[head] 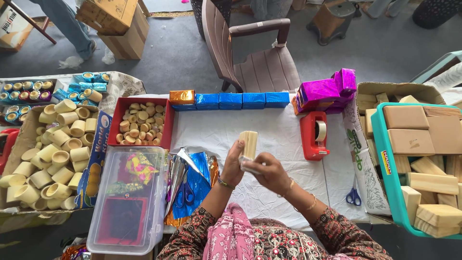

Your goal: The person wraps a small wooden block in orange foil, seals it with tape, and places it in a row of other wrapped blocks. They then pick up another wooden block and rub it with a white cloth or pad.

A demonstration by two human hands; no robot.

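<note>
Four blue wrapped blocks (pixel 242 100) and one orange wrapped block (pixel 182 97) stand in a row at the far edge of the tabletop (pixel 284 139), with purple wrapped ones (pixel 326 91) heaped beside them, so part of the wrapping looks done. A bare wooden block (pixel 249 144) is held above the white cloth, unwrapped, its long axis upright and pointing away from the person. Her left hand (pixel 233 166) grips its lower side; her right hand (pixel 269 172) is clenched around its base. Foil sheets (pixel 195 180) lie near her left, and many plain blocks wait in the teal crate (pixel 385 168).
</note>
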